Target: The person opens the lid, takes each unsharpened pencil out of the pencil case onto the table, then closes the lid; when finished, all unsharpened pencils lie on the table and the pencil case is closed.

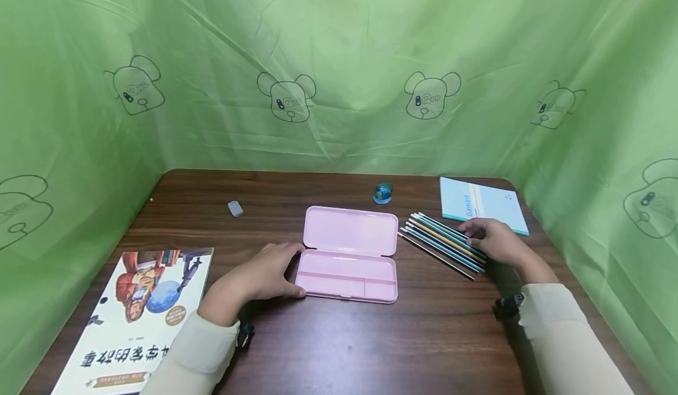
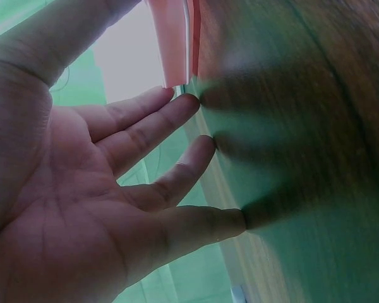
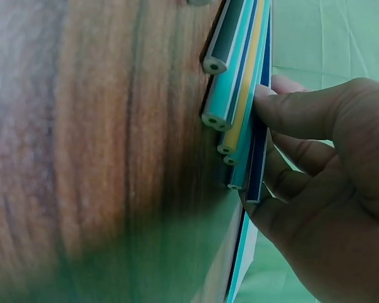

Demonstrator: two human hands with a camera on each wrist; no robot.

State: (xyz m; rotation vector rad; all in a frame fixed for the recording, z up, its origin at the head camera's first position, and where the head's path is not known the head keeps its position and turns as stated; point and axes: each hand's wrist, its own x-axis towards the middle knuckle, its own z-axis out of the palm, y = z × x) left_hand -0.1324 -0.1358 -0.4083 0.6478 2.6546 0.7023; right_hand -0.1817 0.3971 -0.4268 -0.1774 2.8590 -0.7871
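Observation:
An open pink pencil case (image 1: 344, 268) lies in the middle of the table, its lid folded back and its compartments bare. Beside its left edge is my left hand (image 1: 269, 272), thumb at the front corner and fingertips near the hinge. The left wrist view shows these fingers (image 2: 148, 136) extended and spread, their tips at the tabletop by the pink case. To the right lies a row of several pencils (image 1: 442, 239), teal, blue, yellow and dark. My right hand (image 1: 497, 241) pinches a dark blue pencil (image 3: 259, 164) at the row's outer side between thumb and fingers.
A light blue notebook (image 1: 484, 201) lies at the back right, close behind the right hand. A small blue globe-like object (image 1: 383, 193) stands behind the case. An eraser-like white block (image 1: 235, 208) sits back left; a picture-covered book (image 1: 138, 318) lies front left.

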